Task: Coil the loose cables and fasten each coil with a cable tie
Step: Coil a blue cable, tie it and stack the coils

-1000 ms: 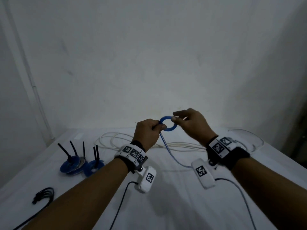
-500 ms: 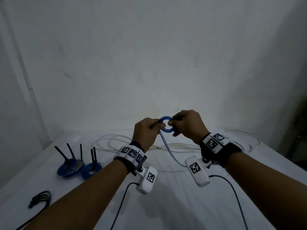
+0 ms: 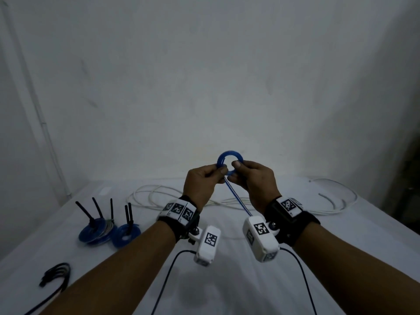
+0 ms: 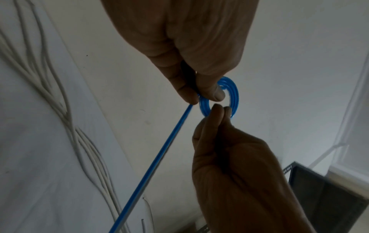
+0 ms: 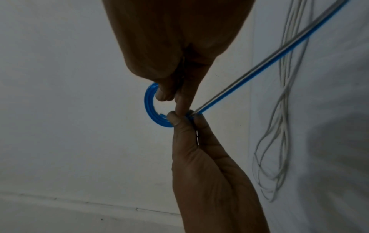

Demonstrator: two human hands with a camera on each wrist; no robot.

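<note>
With the left hand (image 3: 205, 179) and right hand (image 3: 254, 178) both pinching the blue coil (image 3: 230, 158), a slackened pinch could let it spring apart.

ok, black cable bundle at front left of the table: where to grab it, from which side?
Probably the curved bend of the black bundle, from above. Its strands lie side by side there on the sheet, so one pinch across the arc gathers them all. The plug end and the tail toward the near edge look looser. Both hands currently hold the blue coil.
</note>
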